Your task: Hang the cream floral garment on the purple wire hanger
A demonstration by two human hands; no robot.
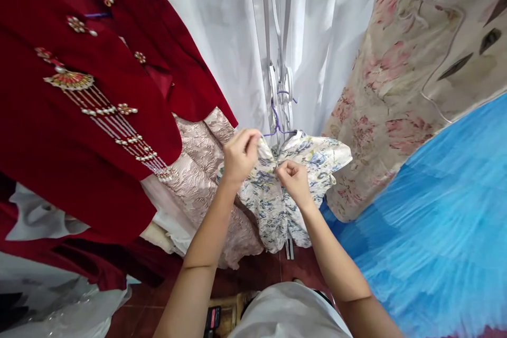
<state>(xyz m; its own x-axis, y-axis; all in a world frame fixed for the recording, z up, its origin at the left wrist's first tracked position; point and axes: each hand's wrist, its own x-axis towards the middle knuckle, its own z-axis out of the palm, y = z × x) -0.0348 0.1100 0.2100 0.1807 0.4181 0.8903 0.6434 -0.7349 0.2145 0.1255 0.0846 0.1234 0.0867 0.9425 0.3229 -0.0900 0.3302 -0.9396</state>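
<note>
A short-sleeved floral blouse (269, 211), white with blue and yellow print, hangs on a thin purple hanger (277, 125). My left hand (240, 156) is closed in a pinch at the blouse's left shoulder, close to the collar. With fingers curled together, my right hand (293, 179) grips the edge of the front opening just below the neckline. The hanger's hook rests on a white metal rack (288, 84) in front of me.
To the left hang a dark red jacket (119, 90) with beaded ornaments and a pink brocade garment (198, 163). A beige floral dress (380, 116) and blue tulle (443, 211) hang at right. White curtains (222, 26) stand behind; a phone-like dark object (213, 319) lies low down.
</note>
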